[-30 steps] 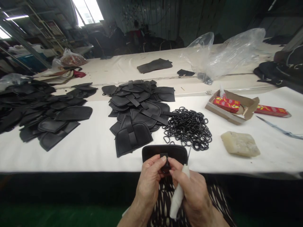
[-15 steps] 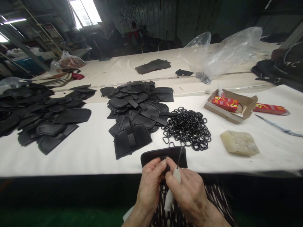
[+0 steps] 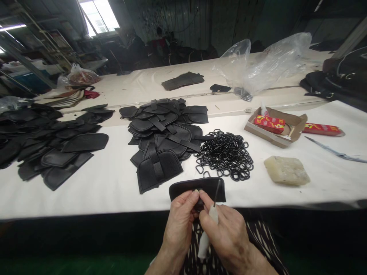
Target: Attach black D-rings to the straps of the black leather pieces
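Note:
Low in the head view, a black leather-look flap piece [image 3: 183, 186] with a rounded, stitched edge rests at the table's front edge. My left hand [image 3: 180, 221] is closed on it, thumb and fingers pinching near its middle. Close against those fingertips, my right hand [image 3: 231, 235] pinches at the same spot. It also grips an awl-like tool [image 3: 204, 243] with a white-wrapped handle, whose thin dark shaft points up and away. What lies between the fingertips is mostly hidden. Just beyond is a heap of black D-rings [image 3: 225, 154].
Stacked black flap pieces with straps [image 3: 159, 168] lie left of the rings, and another pile [image 3: 69, 147] is farther left. To the right are a yellowish block [image 3: 286, 170], a cardboard box [image 3: 275, 135] with red packets, and scissors [image 3: 334, 151]. Clear plastic bags [image 3: 266, 68] lie behind.
The dark strap end seen between my fingertips earlier is now mostly covered. My hands stay close together on the flap piece, and the view has shifted slightly.

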Motion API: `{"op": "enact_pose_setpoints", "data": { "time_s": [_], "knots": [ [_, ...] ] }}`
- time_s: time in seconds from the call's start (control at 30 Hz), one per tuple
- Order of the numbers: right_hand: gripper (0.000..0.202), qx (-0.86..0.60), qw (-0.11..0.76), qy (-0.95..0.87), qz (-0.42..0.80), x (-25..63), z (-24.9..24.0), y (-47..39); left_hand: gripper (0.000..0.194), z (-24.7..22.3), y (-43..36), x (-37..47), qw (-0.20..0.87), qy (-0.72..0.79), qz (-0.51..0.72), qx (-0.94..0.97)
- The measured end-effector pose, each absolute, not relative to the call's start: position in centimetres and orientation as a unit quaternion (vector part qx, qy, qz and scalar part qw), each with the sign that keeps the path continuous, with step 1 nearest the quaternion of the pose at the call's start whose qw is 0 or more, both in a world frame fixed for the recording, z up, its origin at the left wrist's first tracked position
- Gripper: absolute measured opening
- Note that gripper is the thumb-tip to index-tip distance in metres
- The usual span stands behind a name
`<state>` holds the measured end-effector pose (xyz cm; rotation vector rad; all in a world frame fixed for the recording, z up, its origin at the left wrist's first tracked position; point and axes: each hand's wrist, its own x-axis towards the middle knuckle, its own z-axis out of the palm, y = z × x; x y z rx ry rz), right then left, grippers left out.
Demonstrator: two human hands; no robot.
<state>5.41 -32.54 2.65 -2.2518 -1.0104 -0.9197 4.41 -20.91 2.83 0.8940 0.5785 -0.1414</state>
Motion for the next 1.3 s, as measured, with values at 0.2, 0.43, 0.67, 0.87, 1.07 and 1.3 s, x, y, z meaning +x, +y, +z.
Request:
{"op": "enact_pose_setpoints", "data": {
  "time_s": [0.2,0.43,0.67,0.87,1.07,1.3],
  "knots": [
    [0.023,-0.813,0.306,-0.371,-0.328,5.1,2.5,-33.6,0.018,3.0,-21.0,4.5,0.861,0.263,-0.067,0.429],
    [0.022,-0.816,0.314,-0.368,-0.317,5.1,2.6,-34.6,0.019,3.2,-21.0,4.5,0.837,0.279,-0.069,0.465],
    [0.011,-0.812,0.367,-0.353,-0.284,4.7,2.2,-35.4,0.018,3.4,-21.1,4.7,0.823,0.282,-0.059,0.49],
    [0.009,-0.819,0.388,-0.339,-0.253,4.6,2.2,-35.5,0.019,3.3,-21.1,4.6,0.819,0.282,-0.061,0.496],
    [0.011,-0.798,0.474,-0.315,-0.198,4.5,1.6,-34.0,0.02,2.9,-21.3,4.5,0.828,0.259,-0.049,0.494],
    [0.007,-0.798,0.561,-0.195,-0.106,4.2,1.5,-32.8,0.023,2.5,-21.3,3.8,0.794,0.246,-0.035,0.555]
  ]
}}
